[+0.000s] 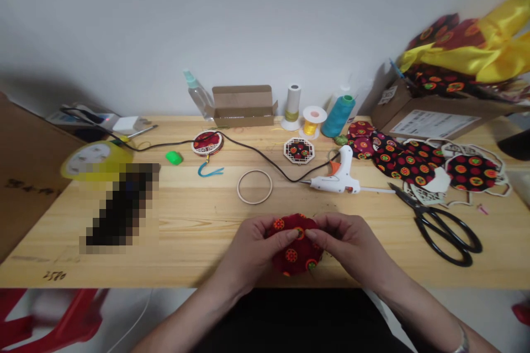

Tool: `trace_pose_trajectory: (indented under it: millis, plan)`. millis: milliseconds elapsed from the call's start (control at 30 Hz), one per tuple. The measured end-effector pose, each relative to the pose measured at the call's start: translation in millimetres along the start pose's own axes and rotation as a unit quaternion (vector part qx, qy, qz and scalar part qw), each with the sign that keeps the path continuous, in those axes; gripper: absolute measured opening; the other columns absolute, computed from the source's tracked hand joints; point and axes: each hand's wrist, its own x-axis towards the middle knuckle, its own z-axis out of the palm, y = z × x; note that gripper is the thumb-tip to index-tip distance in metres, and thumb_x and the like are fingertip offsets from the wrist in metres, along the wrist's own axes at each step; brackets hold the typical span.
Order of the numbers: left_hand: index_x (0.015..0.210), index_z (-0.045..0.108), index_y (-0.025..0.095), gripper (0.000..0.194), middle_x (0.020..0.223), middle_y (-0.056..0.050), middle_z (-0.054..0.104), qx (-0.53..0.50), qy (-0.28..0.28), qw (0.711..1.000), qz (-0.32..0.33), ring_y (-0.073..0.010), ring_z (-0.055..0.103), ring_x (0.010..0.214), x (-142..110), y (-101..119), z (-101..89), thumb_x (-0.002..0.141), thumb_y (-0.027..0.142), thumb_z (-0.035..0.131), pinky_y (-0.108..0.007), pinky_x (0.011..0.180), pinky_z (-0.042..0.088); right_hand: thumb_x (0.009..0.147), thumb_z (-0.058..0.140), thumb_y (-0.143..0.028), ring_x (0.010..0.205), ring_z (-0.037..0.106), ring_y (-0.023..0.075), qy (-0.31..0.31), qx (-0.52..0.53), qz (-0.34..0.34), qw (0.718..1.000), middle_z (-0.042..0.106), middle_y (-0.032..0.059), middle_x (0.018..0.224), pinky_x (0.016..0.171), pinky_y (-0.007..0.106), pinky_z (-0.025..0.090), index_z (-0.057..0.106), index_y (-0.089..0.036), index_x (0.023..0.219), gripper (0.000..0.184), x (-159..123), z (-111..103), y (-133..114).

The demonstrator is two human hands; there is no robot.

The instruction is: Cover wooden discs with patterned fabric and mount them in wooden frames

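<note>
A round piece of dark red patterned fabric (292, 256) is held between both hands above the table's front edge. My left hand (259, 242) grips its left side, thumb lying across the top. On the opposite side my right hand (343, 240) pinches it, with the two thumb tips nearly meeting near the middle. The fingers beneath the fabric are hidden. Just beyond the hands lies a thin wooden ring (239, 194). A white hot glue gun (337, 185) rests past my right hand, and black-handled scissors (441, 220) lie to its right.
Black cord (265, 159) crosses the table. At the back stand a small open box (244, 116), a spray bottle (199, 96) and a teal thread cone (338, 116). Patterned fabric pieces (399, 162) spread at right before a filled carton (430, 116). A yellow tape roll (120, 154) sits left.
</note>
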Motion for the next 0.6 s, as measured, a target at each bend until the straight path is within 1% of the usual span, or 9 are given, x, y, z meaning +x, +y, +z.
trace_pose_trajectory:
  millis: [133, 333, 433, 500, 600]
  plan:
    - [0.079, 0.076, 0.014, 0.018, 0.069, -0.005, 0.075, -0.008, 0.012, 1.0, 0.008, -0.013, 0.067, 0.057, 0.3, -4.7, 1.0, 0.072, 0.031, 0.075, -0.022, 0.058, 0.051, 0.077, 0.065, -0.041, 0.063, 0.061, 0.0116, -0.006, 0.008, -0.003, 1.0, 0.069, 0.0025, 0.071, 0.06, 0.026, 0.05, 0.068, -0.016, 0.08, 0.026, -2.0, 1.2, -1.0]
    - [0.084, 0.076, 0.013, 0.021, 0.068, -0.005, 0.075, -0.039, 0.0, 0.999, 0.007, -0.0131, 0.066, 0.059, 0.6, -4.6, 0.2, 0.075, 0.032, 0.073, -0.021, 0.058, 0.051, 0.076, 0.066, -0.043, 0.06, 0.059, 0.0115, 0.006, -0.013, -0.004, 1.0, 0.068, 0.0019, 0.068, 0.057, 0.025, 0.048, 0.067, -0.016, 0.075, 0.027, -1.2, 1.8, -1.9]
    - [0.086, 0.077, 0.013, 0.026, 0.07, -0.006, 0.075, -0.054, -0.011, 0.998, 0.018, -0.0128, 0.066, 0.059, 0.0, -2.2, -0.3, 0.079, 0.037, 0.069, -0.021, 0.06, 0.051, 0.076, 0.065, -0.043, 0.059, 0.059, 0.0117, 0.008, -0.009, -0.001, 1.0, 0.068, 0.0022, 0.068, 0.056, 0.025, 0.049, 0.068, -0.016, 0.078, 0.028, 0.1, 0.7, -1.9]
    - [0.088, 0.077, 0.013, 0.029, 0.074, -0.007, 0.076, -0.075, -0.025, 0.997, 0.024, -0.013, 0.066, 0.06, -0.9, -2.0, -0.3, 0.08, 0.04, 0.068, -0.022, 0.062, 0.052, 0.076, 0.065, -0.043, 0.059, 0.06, 0.0118, 0.012, -0.007, -0.004, 1.0, 0.069, 0.0025, 0.069, 0.056, 0.025, 0.049, 0.068, -0.016, 0.079, 0.027, 0.8, 0.0, -2.1]
    - [0.097, 0.075, 0.015, 0.029, 0.083, -0.007, 0.077, -0.102, -0.046, 0.994, 0.013, -0.0161, 0.07, 0.07, -2.4, -4.6, 1.6, 0.072, 0.031, 0.077, -0.026, 0.07, 0.054, 0.075, 0.065, -0.043, 0.06, 0.061, 0.012, 0.026, -0.009, -0.009, 1.0, 0.069, 0.0025, 0.069, 0.057, 0.025, 0.05, 0.068, -0.016, 0.077, 0.027, 1.4, -0.4, -2.7]
